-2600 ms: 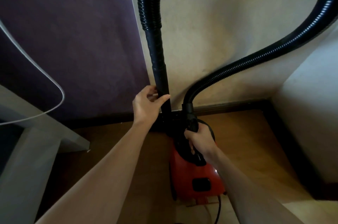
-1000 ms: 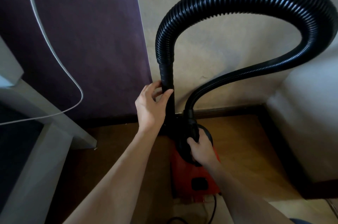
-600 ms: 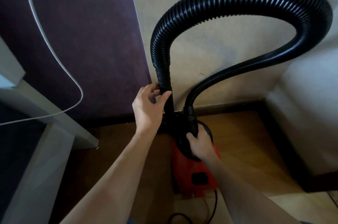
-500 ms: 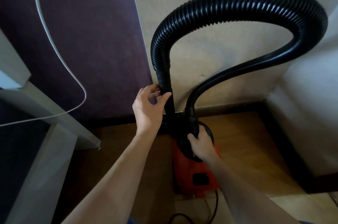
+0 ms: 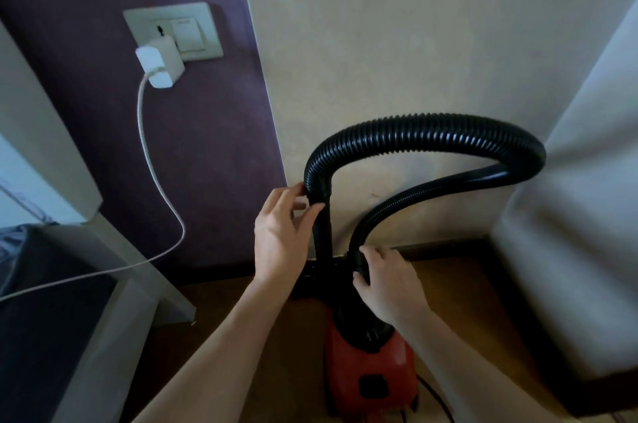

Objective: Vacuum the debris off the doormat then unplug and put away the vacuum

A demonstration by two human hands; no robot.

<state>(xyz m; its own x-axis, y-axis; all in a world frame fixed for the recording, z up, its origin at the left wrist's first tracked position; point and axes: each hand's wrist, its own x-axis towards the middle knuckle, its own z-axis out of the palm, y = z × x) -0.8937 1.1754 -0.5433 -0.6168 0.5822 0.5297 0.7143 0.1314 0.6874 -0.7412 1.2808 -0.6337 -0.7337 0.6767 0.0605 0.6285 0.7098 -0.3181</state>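
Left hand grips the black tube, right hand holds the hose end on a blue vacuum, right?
Not blue: the head view shows a red vacuum. The left hand does grip the black tube, and the right hand holds the hose end on it.

Vacuum (image 5: pixel 373 370) base cut by btm edge; hose (image 5: pixel 431 132) joint hidden under right hand (image 5: pixel 393 284); white cable (image 5: pixel 152 160) exits left edge.

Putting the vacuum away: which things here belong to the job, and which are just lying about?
Job: vacuum; hose; left hand and right hand, both gripping the hose.

Lying about: wall socket; charger; white cable; table.
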